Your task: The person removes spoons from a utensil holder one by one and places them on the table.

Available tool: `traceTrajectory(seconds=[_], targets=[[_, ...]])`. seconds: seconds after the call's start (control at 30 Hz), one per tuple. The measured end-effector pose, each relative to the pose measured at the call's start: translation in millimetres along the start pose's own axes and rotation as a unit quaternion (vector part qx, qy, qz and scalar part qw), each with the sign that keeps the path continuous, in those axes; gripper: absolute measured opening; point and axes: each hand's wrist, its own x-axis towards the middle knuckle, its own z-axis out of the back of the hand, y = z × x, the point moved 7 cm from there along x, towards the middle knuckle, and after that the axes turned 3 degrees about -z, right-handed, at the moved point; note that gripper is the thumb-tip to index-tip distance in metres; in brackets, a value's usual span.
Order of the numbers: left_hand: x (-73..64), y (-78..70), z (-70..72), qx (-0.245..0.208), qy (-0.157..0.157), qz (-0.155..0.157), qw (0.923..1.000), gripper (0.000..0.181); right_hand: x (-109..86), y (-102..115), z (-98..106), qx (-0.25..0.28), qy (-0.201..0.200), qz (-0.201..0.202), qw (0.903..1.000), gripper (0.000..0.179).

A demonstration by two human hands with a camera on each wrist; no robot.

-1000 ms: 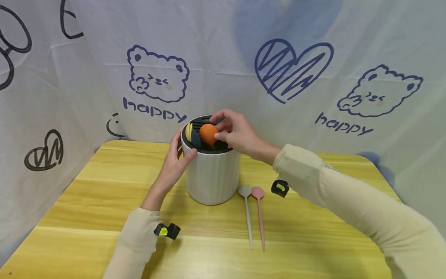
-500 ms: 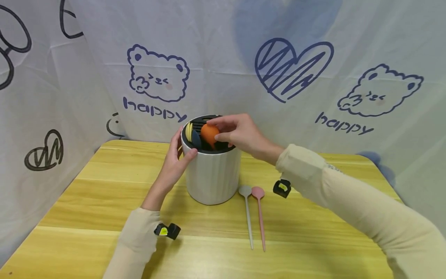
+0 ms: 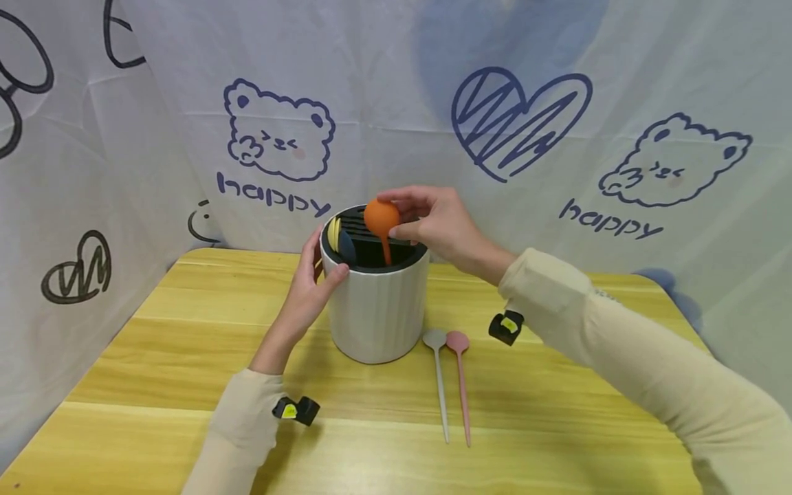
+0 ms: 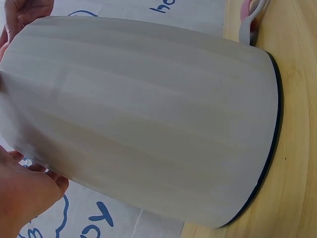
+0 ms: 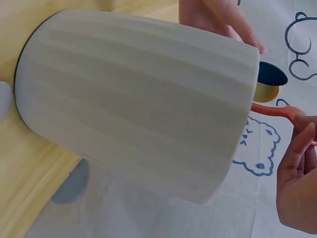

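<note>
A white ribbed utensil holder [image 3: 377, 316] with a black slotted top stands upright on the table. My left hand [image 3: 306, 292] grips it at the upper left, thumb over the near rim; the left wrist view shows this hand [image 4: 32, 191] against its side. Between thumb and fingers, my right hand [image 3: 448, 227] pinches an orange spoon [image 3: 381, 218] close below its round bowl. The handle of that spoon [image 5: 275, 111] runs down into the holder's opening, its lower part hidden. Yellow spoons [image 3: 335, 234] and a dark blue spoon [image 3: 347, 247] stand in the holder's left side.
A grey spoon [image 3: 435, 338] and a pink spoon [image 3: 458, 342] lie side by side on the wooden table [image 3: 185, 357], right of the holder. Behind the table hangs a white cloth [image 3: 396, 82] with drawn bears and hearts.
The right hand has drawn the orange spoon up and slightly right, so its handle now shows above the opening. My left hand has stayed on the holder.
</note>
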Motion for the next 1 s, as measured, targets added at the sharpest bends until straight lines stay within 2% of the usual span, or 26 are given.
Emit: traceTrajectory(seconds=[0.23, 0.33, 0.53, 0.73, 1.0], targets=[[-0.2, -0.5, 2.6, 0.002, -0.005, -0.003, 1.0, 0.086, 1.0, 9, 7, -0.034, -0.017, 0.031, 0.9988, 0.041], [-0.4, -0.5, 4.0, 0.003, -0.007, -0.006, 1.0, 0.085, 1.1, 13, 10, -0.028, -0.022, 0.041, 0.9985, 0.04], [-0.6, -2.1, 5.6, 0.004, -0.007, -0.007, 0.9999, 0.083, 3.7, 24, 22, -0.002, -0.04, 0.061, 0.9974, 0.039], [-0.4, -2.2, 7.3, 0.006, -0.007, -0.009, 0.9999, 0.085, 6.4, 34, 32, 0.02, -0.05, 0.058, 0.9968, 0.041], [-0.2, 1.2, 1.4, -0.001, -0.004, -0.009, 0.9999, 0.091, 4.5, 60, 51, 0.077, -0.048, 0.083, 0.9924, 0.044]])
